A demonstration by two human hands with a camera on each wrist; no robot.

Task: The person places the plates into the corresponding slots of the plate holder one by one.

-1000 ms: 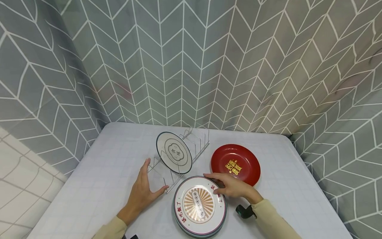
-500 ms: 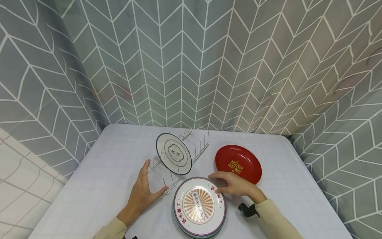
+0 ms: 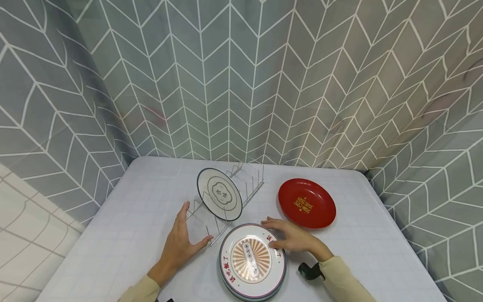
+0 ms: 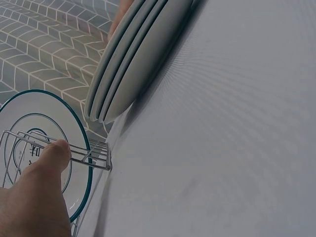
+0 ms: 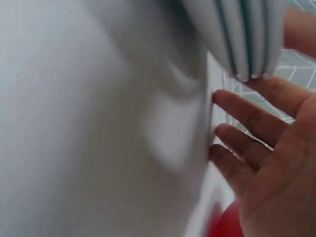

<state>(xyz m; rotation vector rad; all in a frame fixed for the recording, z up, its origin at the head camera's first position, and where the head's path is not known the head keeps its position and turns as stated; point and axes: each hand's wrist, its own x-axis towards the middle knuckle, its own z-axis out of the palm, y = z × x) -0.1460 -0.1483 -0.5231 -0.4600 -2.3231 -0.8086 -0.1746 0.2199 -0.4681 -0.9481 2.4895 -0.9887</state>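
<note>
A wire dish rack [image 3: 216, 233] stands on the table with a white, dark-rimmed plate [image 3: 220, 194] leaning upright in it. My left hand [image 3: 177, 245] spans the rack's near end, holding it between thumb and fingers; in the left wrist view the thumb [image 4: 54, 158] lies on the wires. Right of the rack is a stack of several plates [image 3: 252, 258], the top one white with a sunburst print. At its upper right rim rests my right hand [image 3: 296, 239], thumb over the top plate; the right wrist view shows its fingers extended, the index fingertip at the stacked rims [image 5: 247, 44].
Behind the right hand a red oval plate [image 3: 307, 203] with gold characters lies on the white-covered table [image 3: 124, 218]. A patterned grey curtain [image 3: 241, 84] hangs along the table's back and sides. A small black device [image 3: 310, 271] sits by the right wrist.
The red plate has shifted right and slightly away. My right hand moved a little right, then back to the stack's rim. The left hand, rack and leaning plate stayed put.
</note>
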